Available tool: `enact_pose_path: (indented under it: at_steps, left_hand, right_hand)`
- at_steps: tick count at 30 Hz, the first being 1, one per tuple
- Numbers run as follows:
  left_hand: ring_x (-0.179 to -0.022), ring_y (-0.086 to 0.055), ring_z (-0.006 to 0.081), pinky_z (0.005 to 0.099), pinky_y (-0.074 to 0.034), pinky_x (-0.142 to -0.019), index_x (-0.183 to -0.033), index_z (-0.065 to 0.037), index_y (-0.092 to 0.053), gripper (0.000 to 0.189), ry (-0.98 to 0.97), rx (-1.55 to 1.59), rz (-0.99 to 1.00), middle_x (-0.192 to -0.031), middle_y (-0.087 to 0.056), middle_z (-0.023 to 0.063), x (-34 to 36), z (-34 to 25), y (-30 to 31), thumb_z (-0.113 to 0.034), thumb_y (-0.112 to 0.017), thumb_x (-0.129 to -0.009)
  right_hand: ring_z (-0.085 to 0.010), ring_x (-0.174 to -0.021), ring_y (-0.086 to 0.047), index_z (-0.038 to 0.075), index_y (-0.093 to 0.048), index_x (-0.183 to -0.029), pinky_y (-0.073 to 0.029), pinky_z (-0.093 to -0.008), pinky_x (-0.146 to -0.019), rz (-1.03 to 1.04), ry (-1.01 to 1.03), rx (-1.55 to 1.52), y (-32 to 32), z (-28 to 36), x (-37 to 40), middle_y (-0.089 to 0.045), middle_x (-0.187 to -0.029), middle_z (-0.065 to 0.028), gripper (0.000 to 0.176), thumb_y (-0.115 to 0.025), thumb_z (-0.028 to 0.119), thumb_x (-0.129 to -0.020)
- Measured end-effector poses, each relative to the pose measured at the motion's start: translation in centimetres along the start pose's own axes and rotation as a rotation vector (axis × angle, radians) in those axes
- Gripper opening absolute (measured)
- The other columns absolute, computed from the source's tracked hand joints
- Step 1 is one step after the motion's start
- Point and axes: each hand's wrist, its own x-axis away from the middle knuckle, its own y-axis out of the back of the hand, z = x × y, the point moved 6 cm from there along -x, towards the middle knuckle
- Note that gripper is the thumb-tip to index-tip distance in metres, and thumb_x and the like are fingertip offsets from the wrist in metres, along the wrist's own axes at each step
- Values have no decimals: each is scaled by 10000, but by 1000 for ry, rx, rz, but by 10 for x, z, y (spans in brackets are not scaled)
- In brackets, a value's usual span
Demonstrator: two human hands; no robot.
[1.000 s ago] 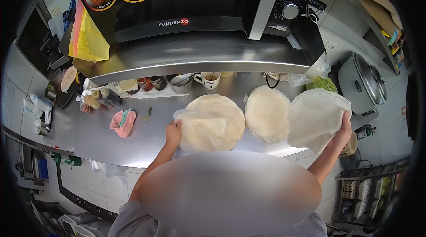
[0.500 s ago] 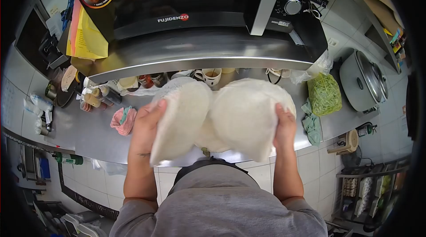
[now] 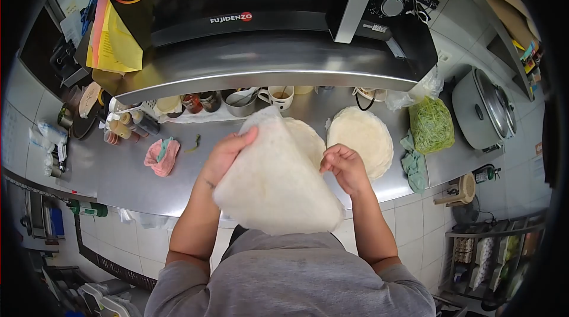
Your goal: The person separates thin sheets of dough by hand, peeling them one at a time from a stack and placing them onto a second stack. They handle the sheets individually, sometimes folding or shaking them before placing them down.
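My left hand grips a thin, floppy white wrapper sheet by its upper left edge, thumb on top. The sheet droops toward my shirt. My right hand has curled, pinched fingers at the sheet's right side; what they hold, if anything, is hidden. Behind the hanging sheet, another round wrapper shows in part on the counter. To the right, beyond my right hand, lies a stack of round white wrappers.
A microwave overhangs the steel counter. Along the back are a mug, a metal pot and jars. A pink cloth lies left; a bag of shredded greens, a green cloth and a rice cooker stand right.
My hands have come closer together, the right one moving left. The sheet at left has swung toward the middle. The right-hand round wrapper is out of my hand, and the stack at right is uncovered.
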Motion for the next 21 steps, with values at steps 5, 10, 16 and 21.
enact_pose_path:
  at_steps: [5, 10, 16, 21]
  left_hand:
    - [-1126, -571, 244, 385, -444, -967, -1254, 36, -506, 655, 121, 166, 2, -1214, -598, 140, -56, 44, 112, -533, -443, -935]
    - [-1172, -537, 252, 391, -413, -996, -1312, 10, -453, 729, 54, 180, -206, -1261, -567, 148, -19, 92, 191, -605, -336, -939]
    - [-1093, -585, 246, 398, -458, -932, -1308, -20, -440, 658, 110, -83, -322, -1241, -574, 151, 30, 112, 166, -567, -329, -960]
    - [-1049, -594, 275, 397, -472, -917, -1340, -9, -403, 593, -31, -120, -358, -1219, -552, 153, 26, 106, 138, -482, -363, -984]
  right_hand:
    - [-146, -854, -591, 23, -601, -1067, -487, -281, -750, -432, -64, 252, 38, -24, -8, -638, -929, -58, 221, -600, 179, -910]
    - [-129, -854, -569, 22, -594, -1096, -478, -256, -714, -497, 35, 769, 32, -45, 4, -622, -972, -52, 305, -682, 126, -823]
    - [-103, -733, -553, 26, -615, -960, -476, -246, -661, -199, 30, 763, -31, -76, -9, -584, -822, -20, 245, -745, 87, -762]
    - [-196, -718, -570, 25, -593, -920, -484, -311, -654, 56, 67, 1010, -100, -86, -25, -587, -808, -82, 314, -776, 205, -739]
